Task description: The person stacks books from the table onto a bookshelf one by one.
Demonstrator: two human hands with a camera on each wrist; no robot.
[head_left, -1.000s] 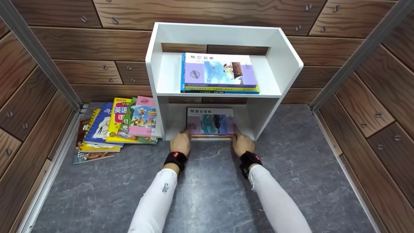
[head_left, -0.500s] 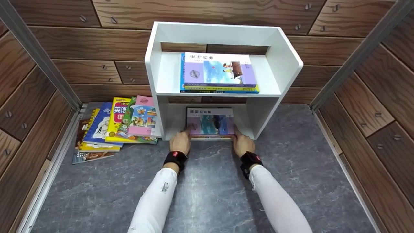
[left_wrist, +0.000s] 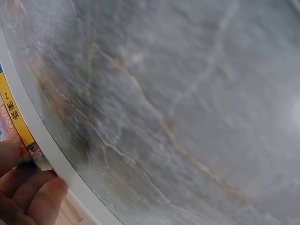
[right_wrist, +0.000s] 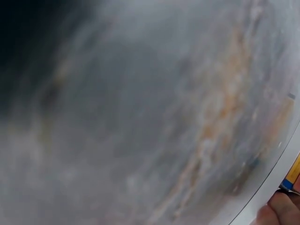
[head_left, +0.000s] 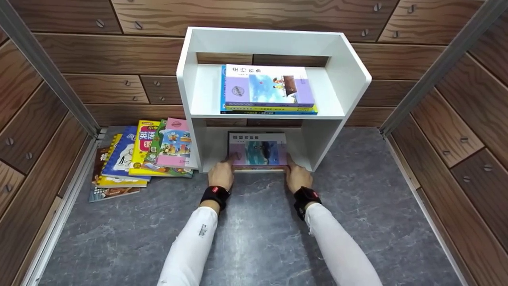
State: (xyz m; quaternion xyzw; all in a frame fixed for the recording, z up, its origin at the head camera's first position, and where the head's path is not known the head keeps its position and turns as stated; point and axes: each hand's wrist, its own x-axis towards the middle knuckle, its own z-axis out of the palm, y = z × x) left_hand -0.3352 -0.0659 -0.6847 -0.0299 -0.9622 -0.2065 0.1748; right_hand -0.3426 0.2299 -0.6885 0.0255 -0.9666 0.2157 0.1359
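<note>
A small stack of books lies flat on the lower shelf of a white two-tier bookshelf; the top book has a purple and white cover with a sea picture. My left hand grips the stack's front left corner. In the left wrist view, its thumb lies on the books and its fingers curl by the shelf's front edge, near a yellow spine. At the front right corner, my right hand holds the same stack. Only a few curled fingers show in the right wrist view.
Another stack of books lies on the upper shelf. Several overlapping books are fanned out on the grey floor, left of the bookshelf. Wood-patterned walls stand behind and at both sides, with metal posts at the corners.
</note>
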